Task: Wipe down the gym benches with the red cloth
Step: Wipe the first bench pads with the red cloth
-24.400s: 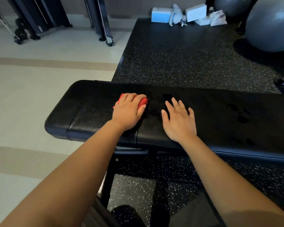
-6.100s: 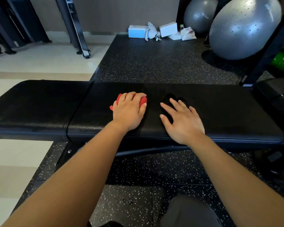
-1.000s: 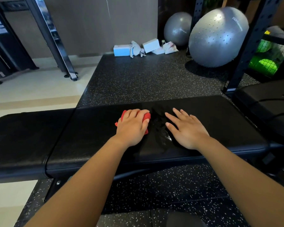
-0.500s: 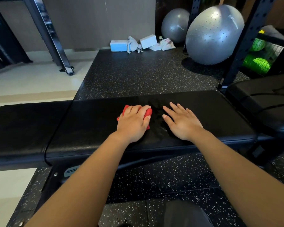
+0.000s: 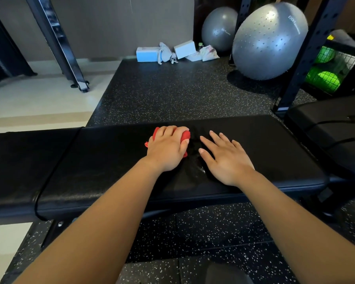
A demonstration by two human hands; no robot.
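Note:
A long black padded gym bench (image 5: 275, 152) runs across the view in front of me, in two pad sections. My left hand (image 5: 167, 149) presses a bunched red cloth (image 5: 186, 135) onto the right section, its fingers curled over the cloth. My right hand (image 5: 225, 158) lies flat on the pad just right of it, fingers spread, holding nothing. A damp, shiny streak (image 5: 197, 167) shows on the pad between the two hands.
A second black bench (image 5: 332, 128) stands at the right behind a black rack post (image 5: 303, 56). Two grey exercise balls (image 5: 268, 42) and foam blocks (image 5: 148, 54) sit at the back on the speckled rubber floor. A machine frame leg (image 5: 59, 46) stands at the back left.
Both hands have stayed together on the right pad section, the left still on the cloth. The view has shifted slightly; over the longer span the hands worked rightwards along the bench.

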